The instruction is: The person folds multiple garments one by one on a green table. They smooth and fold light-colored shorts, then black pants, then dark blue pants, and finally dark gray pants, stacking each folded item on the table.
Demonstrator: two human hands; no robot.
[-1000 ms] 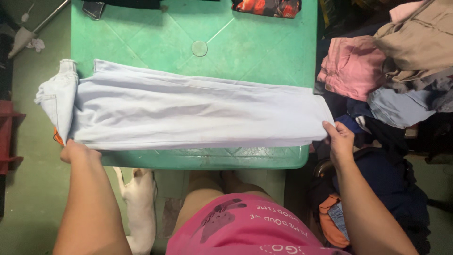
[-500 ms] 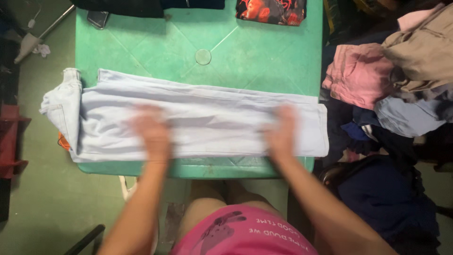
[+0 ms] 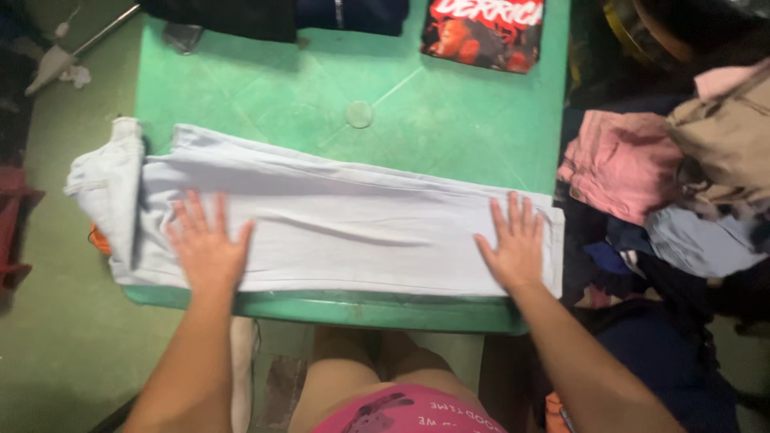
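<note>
Pale blue trousers (image 3: 345,224) folded lengthwise, flat on green table (image 3: 449,128).

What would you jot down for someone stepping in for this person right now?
Left hand: open, flat on the pale folded garment, near its left end.
Right hand: open, flat near the right end.
Garment: a long strip across the near edge of the green table, its left end hanging over the side.
Done: folded lengthwise, pressed flat.
Left: no crosswise fold yet.
Clothes pile to the right.
</note>
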